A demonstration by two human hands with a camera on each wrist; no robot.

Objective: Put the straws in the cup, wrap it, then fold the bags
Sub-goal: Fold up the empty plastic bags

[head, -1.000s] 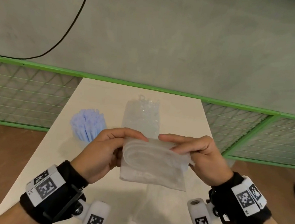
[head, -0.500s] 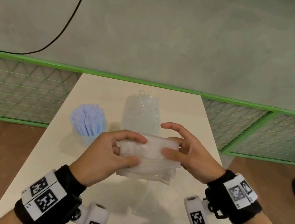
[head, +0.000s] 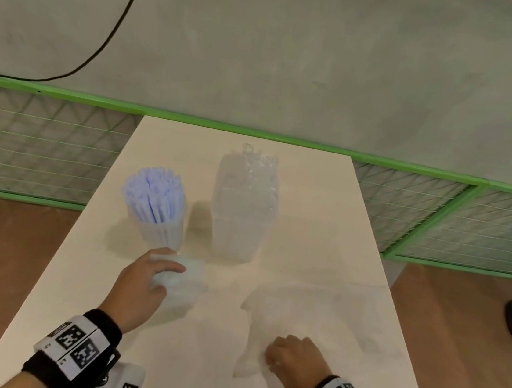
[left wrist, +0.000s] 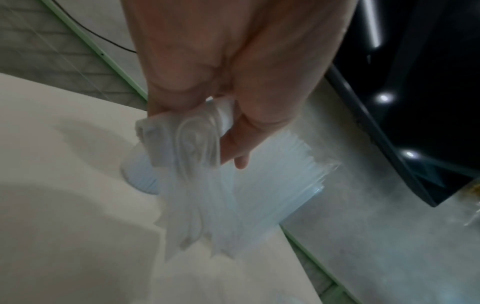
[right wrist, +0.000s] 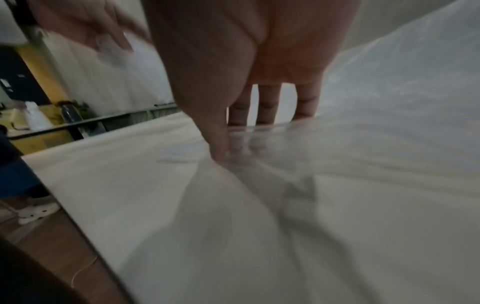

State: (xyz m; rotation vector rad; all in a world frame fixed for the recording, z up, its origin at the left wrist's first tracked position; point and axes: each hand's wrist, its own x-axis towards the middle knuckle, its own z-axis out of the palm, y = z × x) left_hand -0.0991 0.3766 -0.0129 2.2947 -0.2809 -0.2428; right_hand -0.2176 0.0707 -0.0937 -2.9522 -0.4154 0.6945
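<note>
1. Two hands work over the pale tabletop (head: 308, 231); the cup of straws (head: 156, 204) serves as landmark, standing upright on the tabletop at far left.
2. Left hand (head: 142, 286) sits just in front of the cup of straws; its fingers (left wrist: 233, 148) and thumb pinch a folded bag (head: 183, 284), whose loose end hangs to the tabletop.
3. Wrapped cup (head: 244, 205) stands upright just right of the cup of straws, clear film bunched at its top.
4. Flat bag (head: 308, 314) lies on the tabletop to the right of and nearer than the cup of straws.
5. Right hand (head: 296, 361) rests on the flat bag's near edge; its fingers (right wrist: 267, 111) are nearly straight, tips pressing the film down beside the thumb.
</note>
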